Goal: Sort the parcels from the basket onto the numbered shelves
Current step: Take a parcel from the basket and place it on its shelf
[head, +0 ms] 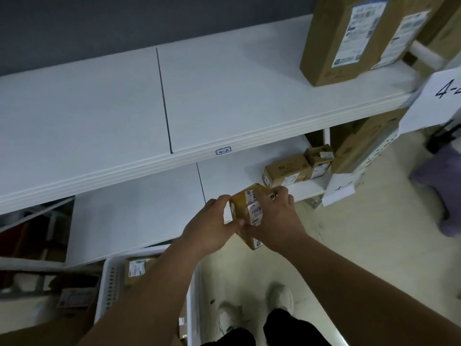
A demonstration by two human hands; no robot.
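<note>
While both hands [212,224] [277,221] clasp the small parcel [249,211], fingers curled round it, read its label before choosing a numbered shelf [224,136].

Two bare forearms reach forward with no sleeves showing, the left hand [212,226] and right hand [277,221] without gloves. Below are dark trousers [294,330] and a pair of white sneakers [280,297], slightly scuffed.
</note>
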